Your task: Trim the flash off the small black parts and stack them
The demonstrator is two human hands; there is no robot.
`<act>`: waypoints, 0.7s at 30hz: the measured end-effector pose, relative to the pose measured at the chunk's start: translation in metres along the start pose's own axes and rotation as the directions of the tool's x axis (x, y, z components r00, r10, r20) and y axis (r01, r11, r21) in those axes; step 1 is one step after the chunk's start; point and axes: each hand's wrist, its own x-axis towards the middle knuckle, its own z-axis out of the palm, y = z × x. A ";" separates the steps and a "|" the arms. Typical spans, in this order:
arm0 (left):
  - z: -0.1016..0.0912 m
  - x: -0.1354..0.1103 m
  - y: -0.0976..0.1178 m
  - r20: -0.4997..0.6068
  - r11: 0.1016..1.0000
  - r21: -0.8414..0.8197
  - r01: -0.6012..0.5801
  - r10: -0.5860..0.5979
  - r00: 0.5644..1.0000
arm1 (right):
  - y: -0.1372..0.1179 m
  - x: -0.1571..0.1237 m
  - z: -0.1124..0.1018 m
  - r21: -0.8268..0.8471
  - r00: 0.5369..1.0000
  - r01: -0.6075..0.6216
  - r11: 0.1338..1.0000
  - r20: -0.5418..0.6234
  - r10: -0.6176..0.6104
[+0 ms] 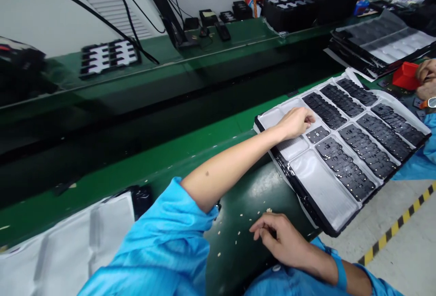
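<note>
My left hand (pixel 296 122) reaches over a white-lined black tray (pixel 320 187). Its fingers are bent and pressed together; whatever they may hold is hidden. Just below it, a single flat dark plate (pixel 318 135) with small holes lies in a compartment. Overlapping rows of similar dark plates (pixel 344 166) fill several compartments to the right, while the near-left compartment shows bare white lining. My right hand (pixel 277 237) hovers low over the green table (pixel 235 223), near the tray's front corner. Its fingers are loosely curled with a gap to the thumb, and nothing shows in them.
Small pale bits (pixel 219 254) are scattered on the table. Another white tray (pixel 68 246) lies at lower left. Stacked trays (pixel 384 43) stand at far right, near a co-worker's hands (pixel 427 77) and a red bin (pixel 405 76). A dark channel (pixel 136 105) runs behind the table.
</note>
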 end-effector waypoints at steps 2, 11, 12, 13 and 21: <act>-0.005 -0.010 -0.001 0.003 0.999 0.046 0.010 -0.010 1.000 | 0.000 0.001 0.001 -0.005 1.000 0.007 1.000 0.009 -0.007; -0.001 -0.004 0.018 0.274 0.922 0.355 -0.157 0.058 0.960 | 0.000 0.008 0.004 -0.021 0.998 0.051 0.998 0.021 -0.051; 0.000 -0.002 0.019 0.297 0.914 0.370 -0.166 0.053 0.953 | 0.001 0.008 0.004 -0.021 0.999 0.048 0.999 0.019 -0.047; 0.000 -0.001 0.020 0.312 0.909 0.379 -0.173 0.050 0.949 | 0.001 0.008 0.003 -0.022 0.999 0.044 0.999 0.022 -0.043; 0.004 -0.003 0.023 0.380 0.897 0.371 -0.242 0.091 0.920 | 0.006 0.005 0.001 0.063 0.999 0.028 0.998 0.041 -0.030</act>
